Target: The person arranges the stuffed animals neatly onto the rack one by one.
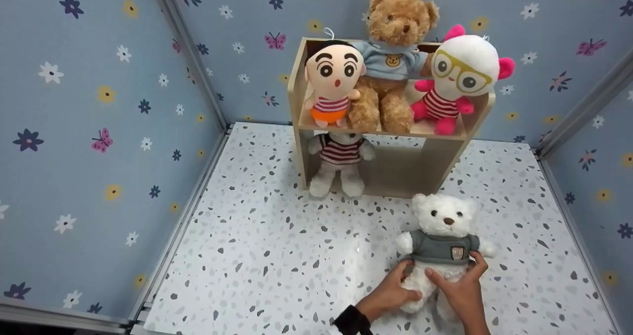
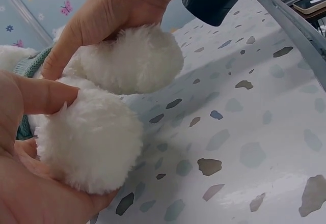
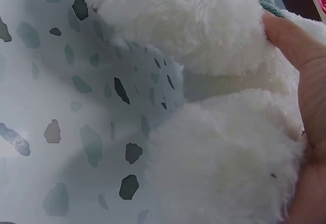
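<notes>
A white teddy bear [image 1: 445,221] in a grey-green sweater faces up at the front right, in front of the shelf. My left hand [image 1: 393,290] grips its leg on the left, thumb and fingers curled round the fur. On the other side my right hand [image 1: 460,285] holds the bear's lower body, thumb on the front and fingers at the sweater's hem. The left wrist view has both fluffy feet close up, the nearer foot [image 2: 91,137] between my left thumb and fingers. In the right wrist view, my right hand [image 3: 310,91] lies along the white fur.
A wooden two-tier shelf [image 1: 450,164] stands at the back. On top sit a cartoon boy doll [image 1: 334,80], a brown teddy bear [image 1: 395,63] and a pink-and-white doll with glasses [image 1: 460,77]. Below, a striped-shirt bear [image 1: 341,159] occupies the left side. Flowered panels [image 1: 99,176] surround the speckled tabletop [image 1: 267,246].
</notes>
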Tool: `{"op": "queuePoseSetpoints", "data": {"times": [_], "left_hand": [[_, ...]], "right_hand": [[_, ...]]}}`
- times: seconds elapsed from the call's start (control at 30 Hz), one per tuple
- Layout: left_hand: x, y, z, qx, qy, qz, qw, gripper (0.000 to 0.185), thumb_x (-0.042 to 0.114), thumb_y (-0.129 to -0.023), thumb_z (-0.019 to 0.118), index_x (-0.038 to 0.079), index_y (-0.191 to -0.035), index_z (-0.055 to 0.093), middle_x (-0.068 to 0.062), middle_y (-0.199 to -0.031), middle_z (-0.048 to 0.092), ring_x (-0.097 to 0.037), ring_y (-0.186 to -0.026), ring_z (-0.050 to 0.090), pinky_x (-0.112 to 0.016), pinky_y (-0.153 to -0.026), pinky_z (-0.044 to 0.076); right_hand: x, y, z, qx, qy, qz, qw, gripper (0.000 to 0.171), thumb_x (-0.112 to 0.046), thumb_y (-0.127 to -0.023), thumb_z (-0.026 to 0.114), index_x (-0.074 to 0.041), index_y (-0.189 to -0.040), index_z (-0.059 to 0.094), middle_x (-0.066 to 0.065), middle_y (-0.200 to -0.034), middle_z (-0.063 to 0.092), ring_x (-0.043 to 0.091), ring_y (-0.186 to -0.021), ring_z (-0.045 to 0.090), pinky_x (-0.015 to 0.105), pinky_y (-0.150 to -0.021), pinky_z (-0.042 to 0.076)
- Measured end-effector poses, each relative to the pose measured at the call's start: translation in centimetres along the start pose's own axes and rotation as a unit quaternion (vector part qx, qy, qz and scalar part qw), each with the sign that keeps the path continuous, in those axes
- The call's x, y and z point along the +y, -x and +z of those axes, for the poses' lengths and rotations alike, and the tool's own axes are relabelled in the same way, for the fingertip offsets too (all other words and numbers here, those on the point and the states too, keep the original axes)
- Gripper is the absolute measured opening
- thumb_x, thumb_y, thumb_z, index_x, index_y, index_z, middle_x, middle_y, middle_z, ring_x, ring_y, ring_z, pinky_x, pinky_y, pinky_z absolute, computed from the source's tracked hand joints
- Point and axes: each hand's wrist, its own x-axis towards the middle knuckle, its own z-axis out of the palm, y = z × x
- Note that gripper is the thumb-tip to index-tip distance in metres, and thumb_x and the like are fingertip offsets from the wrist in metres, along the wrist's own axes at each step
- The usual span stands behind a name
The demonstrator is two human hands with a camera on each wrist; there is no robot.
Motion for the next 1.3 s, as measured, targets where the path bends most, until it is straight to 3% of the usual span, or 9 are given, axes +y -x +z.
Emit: {"op": "queuePoseSetpoints", "data": {"times": [0.33,0.57,0.97,1.3], "left_hand": [[0.1,-0.1,-0.3,-0.007,0.019,-0.014,0.9997,0.073,0.0,-0.073,0.072,0.027,-0.136,0.046,-0.003,-0.14,0.046,-0.022,-0.128,0.044,-0.041,-0.107,0.038],[-0.3,-0.1,-0.4,0.0,0.043,0.003,0.9991,0.076,-0.005,-0.07,0.069,0.028,-0.134,0.047,-0.004,-0.136,0.046,-0.022,-0.127,0.043,-0.036,-0.102,0.041],[-0.7,-0.2,-0.7,0.004,0.047,0.036,0.9982,0.077,-0.008,-0.065,0.069,0.025,-0.132,0.048,0.0,-0.127,0.049,-0.015,-0.114,0.044,-0.036,-0.104,0.037],[-0.8,-0.3,-1.2,0.008,0.062,0.062,0.9961,0.073,-0.013,-0.059,0.069,0.017,-0.124,0.052,-0.003,-0.104,0.049,-0.011,-0.094,0.044,-0.023,-0.083,0.039]], "right_hand": [[-0.1,0.0,0.0,-0.012,-0.007,-0.005,1.0,0.113,-0.042,-0.072,0.082,-0.026,-0.143,-0.004,0.03,-0.139,0.028,0.044,-0.118,0.042,0.056,-0.096,0.035],[0.0,0.0,0.2,-0.006,-0.018,-0.04,0.999,0.11,-0.035,-0.071,0.084,-0.023,-0.141,0.0,0.027,-0.136,0.031,0.04,-0.118,0.043,0.052,-0.097,0.035],[0.0,0.1,0.6,-0.008,-0.025,-0.039,0.999,0.11,-0.033,-0.071,0.085,-0.021,-0.141,0.0,0.026,-0.136,0.032,0.037,-0.119,0.043,0.049,-0.096,0.035],[-0.3,0.2,0.9,-0.025,-0.033,-0.03,0.999,0.109,-0.034,-0.072,0.084,-0.021,-0.139,-0.001,0.028,-0.14,0.027,0.039,-0.125,0.037,0.052,-0.1,0.033]]}}
